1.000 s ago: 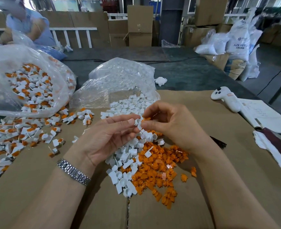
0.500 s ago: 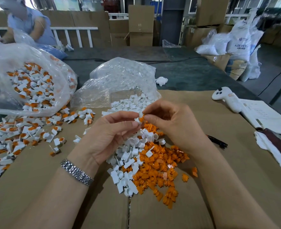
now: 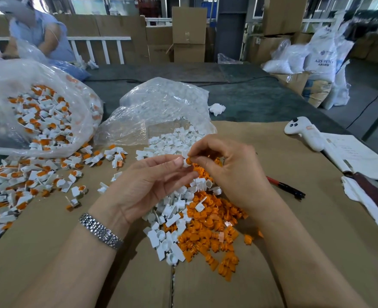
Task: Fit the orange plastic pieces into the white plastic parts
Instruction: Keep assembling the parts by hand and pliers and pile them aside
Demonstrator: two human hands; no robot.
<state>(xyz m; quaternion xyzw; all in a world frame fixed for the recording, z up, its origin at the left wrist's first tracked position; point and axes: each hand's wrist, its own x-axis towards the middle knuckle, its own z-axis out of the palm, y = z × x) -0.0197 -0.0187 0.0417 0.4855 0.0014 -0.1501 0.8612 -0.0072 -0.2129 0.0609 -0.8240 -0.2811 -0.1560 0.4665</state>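
Note:
My left hand (image 3: 148,185) pinches a small white plastic part (image 3: 185,163) between thumb and fingertips above the piles. My right hand (image 3: 230,172) pinches an orange plastic piece (image 3: 189,161) against that white part. Below the hands lies a heap of loose white parts (image 3: 172,227) beside a heap of loose orange pieces (image 3: 212,232) on the cardboard. More white parts (image 3: 172,138) spill from a clear bag (image 3: 161,107) behind the hands.
A big clear bag (image 3: 34,112) of joined white-and-orange parts lies at the left, with more joined parts (image 3: 23,181) spread before it. A white controller (image 3: 303,132), papers (image 3: 357,158) and a pen (image 3: 286,187) lie at the right. Another person (image 3: 37,32) works at the far left.
Both hands have risen slightly above the pile. The orange piece in my right fingers has come up against the white part held by my left hand.

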